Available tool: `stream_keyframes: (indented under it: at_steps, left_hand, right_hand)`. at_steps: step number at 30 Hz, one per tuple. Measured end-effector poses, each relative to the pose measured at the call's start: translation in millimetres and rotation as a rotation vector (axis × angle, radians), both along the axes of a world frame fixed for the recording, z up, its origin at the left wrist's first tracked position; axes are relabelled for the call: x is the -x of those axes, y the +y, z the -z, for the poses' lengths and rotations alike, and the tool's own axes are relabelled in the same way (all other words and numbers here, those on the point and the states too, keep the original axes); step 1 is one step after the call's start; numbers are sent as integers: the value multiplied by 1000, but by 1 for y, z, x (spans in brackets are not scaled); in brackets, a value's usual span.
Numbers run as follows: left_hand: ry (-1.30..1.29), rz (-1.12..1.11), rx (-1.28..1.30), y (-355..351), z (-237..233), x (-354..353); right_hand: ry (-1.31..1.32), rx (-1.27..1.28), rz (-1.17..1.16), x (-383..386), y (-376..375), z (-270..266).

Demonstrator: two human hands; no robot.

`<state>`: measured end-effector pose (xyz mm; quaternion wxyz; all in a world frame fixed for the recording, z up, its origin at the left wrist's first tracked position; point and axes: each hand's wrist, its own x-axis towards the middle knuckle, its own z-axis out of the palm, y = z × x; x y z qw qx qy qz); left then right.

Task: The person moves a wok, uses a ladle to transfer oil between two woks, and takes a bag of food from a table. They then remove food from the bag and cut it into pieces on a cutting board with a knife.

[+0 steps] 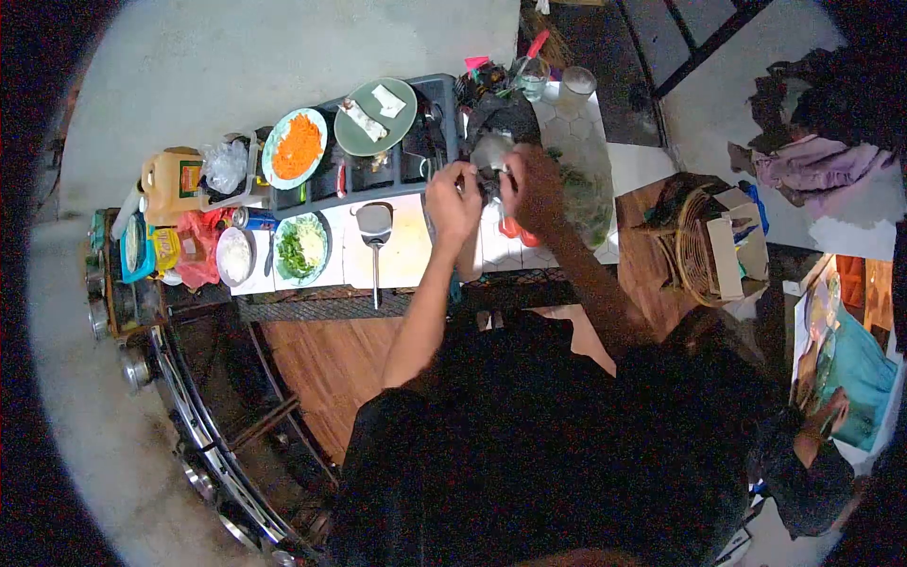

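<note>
We reached forward over the table's far side with both forearms slanting inward, the left hand (453, 200) angled up and right, the right hand (527, 189) up and left. Our fingers were bent toward each other around a small dark object (488, 180), too shadowed to name; we could not tell whether either hand gripped it. It lay between our fingertips, just right of the gray compartment tray (354, 185). The metal spatula (375, 227) rested left of our left hand.
</note>
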<state>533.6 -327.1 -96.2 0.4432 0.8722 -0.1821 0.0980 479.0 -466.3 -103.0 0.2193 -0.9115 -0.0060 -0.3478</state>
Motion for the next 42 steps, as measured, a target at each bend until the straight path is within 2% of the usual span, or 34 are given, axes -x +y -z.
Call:
stream_keyframes:
  at_steps: [1,2,4,5,6,8,9,11,12,14,15,17,18,20,24,26,27,28,30,31,32,34,35,36,38,39,40,42]
  left_hand:
    - [65,15,14,0,-1,-1]
    - [72,4,15,0,-1,-1]
    - [19,21,63,-5,-7,-3]
    - [5,39,58,-7,-12,-3]
    - [1,38,59,-9,-17,-2]
    - [-100,97,128,-15,-29,0]
    - [-116,103,153,-18,-34,2]
    - [-119,96,187,-24,-48,7]
    - [-122,105,219,-26,-55,9]
    - [-140,118,229,-27,-65,12]
    - [-160,131,253,-27,-69,14]
    - [-231,150,298,-26,-74,19]
    - [-232,143,302,-23,-76,23]
    - [-238,148,305,-16,-86,30]
    - [-265,145,324,-9,-97,34]
    - [-125,7,574,-4,-99,31]
    - [63,-31,712,-2,-101,30]
    - [161,-64,812,-3,-88,21]
    - [767,159,1143,8,-83,16]
    - [952,234,1085,14,-97,24]
    - [1099,411,1246,16,-101,27]
    - [1233,419,1358,27,-119,44]
    - [1230,432,1355,31,-122,50]
    - [1144,402,1330,35,-125,54]
    - [1053,376,1311,47,-125,59]
    - [1003,404,1322,56,-119,59]
    - [947,427,1334,67,-114,58]
    - [933,427,1367,97,-110,58]
  right_hand:
    - [-3,-33,125,1,1,5]
    - [4,-32,115,1,-3,10]
    - [489,-596,173,-6,-15,13]
    - [615,-526,129,-13,-23,22]
    - [611,-525,127,-14,-30,31]
    - [412,-324,124,-18,-37,28]
    - [413,-318,113,-20,-38,28]
    - [190,-214,132,-23,-36,16]
    - [187,-210,120,-27,-38,10]
    - [5,-394,28,-37,-43,-9]
    - [8,-391,19,-36,-43,-16]
    - [90,-819,-140,-27,-38,-52]
    - [93,-814,-145,-25,-36,-62]
    - [-207,-619,-138,-24,-31,-78]
    - [-370,-572,-81,-35,-51,-102]
    - [-315,-1062,-166,-34,-51,-132]
    - [-257,-1207,-243,-34,-57,-132]
    - [-265,-1199,-246,-29,-50,-145]
    - [-144,-1441,-425,-17,-29,-175]
    - [-80,-1509,-470,-14,-35,-164]
    - [-87,-1503,-475,-10,-31,-159]
    - [83,-1446,-757,-1,-25,-148]
    - [59,-1694,-1052,-10,-22,-135]
    - [50,-1684,-1055,-10,-24,-126]
    - [84,-758,-360,-4,-5,-139]
    - [-376,-215,-473,1,-2,-157]
    - [-381,-210,-484,4,6,-179]
    - [-265,-1044,-447,9,26,-208]
